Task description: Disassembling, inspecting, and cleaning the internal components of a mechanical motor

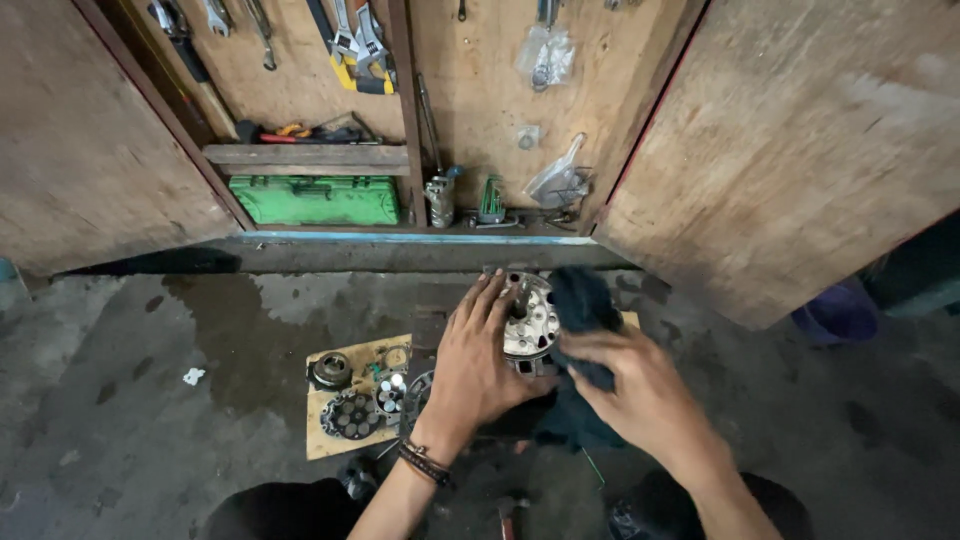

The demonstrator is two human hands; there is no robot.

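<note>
**2 hands on a motor part, a dark cloth pressed against it**

The motor part (pixel 528 322), a round silvery casting with a short shaft standing up from its middle, sits on the concrete floor (pixel 130 400) just in front of the open wooden tool cabinet (pixel 480 110). The left hand (pixel 472 365) lies against the motor part's left side, fingers (pixel 487 300) spread and curved over the rim, which looks like a way to keep the piece from turning or sliding. The right hand (pixel 640 385) is on the motor part's right side, its fingers closed around a dark cloth (pixel 583 305) and pushing the bunched end against the casting's upper right edge; the rest of the cloth trails down below the motor part.

Left of the motor part, a flat piece of cardboard (pixel 330 440) carries 3 or so smaller round metal pieces (pixel 352 414), seemingly set there to keep them off the stained floor. Behind the motor part, the cabinet holds a green case (pixel 315 200) and hanging wrenches (pixel 360 40).
</note>
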